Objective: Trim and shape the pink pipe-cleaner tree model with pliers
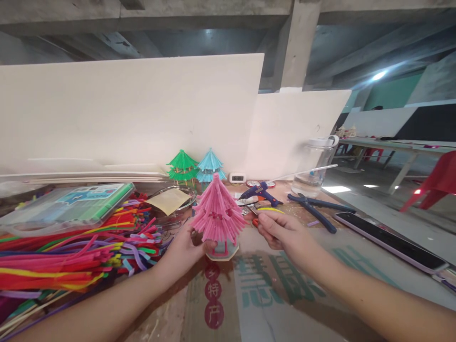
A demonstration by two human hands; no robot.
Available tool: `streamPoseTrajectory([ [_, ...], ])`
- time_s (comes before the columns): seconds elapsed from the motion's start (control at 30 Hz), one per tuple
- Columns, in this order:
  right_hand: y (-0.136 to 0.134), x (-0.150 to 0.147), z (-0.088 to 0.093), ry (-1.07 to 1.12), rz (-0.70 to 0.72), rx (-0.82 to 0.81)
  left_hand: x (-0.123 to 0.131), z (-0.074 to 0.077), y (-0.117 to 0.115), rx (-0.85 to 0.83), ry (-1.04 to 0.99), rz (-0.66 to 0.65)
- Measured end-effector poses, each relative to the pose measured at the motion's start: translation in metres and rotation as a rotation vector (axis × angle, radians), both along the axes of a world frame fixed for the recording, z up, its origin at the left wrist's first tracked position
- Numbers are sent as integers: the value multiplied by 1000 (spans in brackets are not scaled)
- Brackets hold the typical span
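Note:
A pink pipe-cleaner pagoda (218,213) stands on a small pale base at the middle of the table. My left hand (188,244) grips it from the left and below, thumb against its lower tier. My right hand (280,229) hovers just right of it, fingers pinched shut on a short yellow pipe-cleaner piece (270,209). A green pagoda (182,166) and a blue pagoda (210,166) stand behind, by the white board.
A heap of coloured pipe cleaners (71,251) and a clear plastic case (67,202) lie at left. A blue glue gun (260,191), blue pliers (315,206), a jar (315,166) and a phone (390,242) sit at right. White boards (135,109) wall off the back.

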State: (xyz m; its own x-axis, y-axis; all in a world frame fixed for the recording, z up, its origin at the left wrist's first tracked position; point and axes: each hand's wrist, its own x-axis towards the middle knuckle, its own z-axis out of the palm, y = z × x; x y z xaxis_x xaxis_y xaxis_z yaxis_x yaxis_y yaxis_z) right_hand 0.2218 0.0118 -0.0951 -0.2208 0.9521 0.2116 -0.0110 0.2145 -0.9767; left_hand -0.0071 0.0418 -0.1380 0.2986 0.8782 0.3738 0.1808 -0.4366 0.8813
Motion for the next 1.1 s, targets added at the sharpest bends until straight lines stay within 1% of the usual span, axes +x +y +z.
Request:
streamPoseTrajectory([
  [0.2, 1, 1, -1, 1, 25, 14, -4, 0, 5, 33, -8, 114],
  [0.4, 3, 1, -3, 17, 19, 10, -6, -4, 8, 40, 49, 16],
  [0.5, 3, 1, -3, 27, 19, 9, -7, -7, 6, 84, 72, 38],
  [0.6, 3, 0, -3, 31, 13, 2, -7, -5, 3, 111, 100, 52],
  [0.8, 4, 0, -5, 21, 7, 10, -4, 1, 0, 89, 109, 87],
  [1.0, 4, 2, -2, -26, -3, 69, -8, -5, 5, 57, 141, 121],
  [1.1, 5, 4, 2, -41, -29, 76, -10, -7, 7, 101, 168, 121],
])
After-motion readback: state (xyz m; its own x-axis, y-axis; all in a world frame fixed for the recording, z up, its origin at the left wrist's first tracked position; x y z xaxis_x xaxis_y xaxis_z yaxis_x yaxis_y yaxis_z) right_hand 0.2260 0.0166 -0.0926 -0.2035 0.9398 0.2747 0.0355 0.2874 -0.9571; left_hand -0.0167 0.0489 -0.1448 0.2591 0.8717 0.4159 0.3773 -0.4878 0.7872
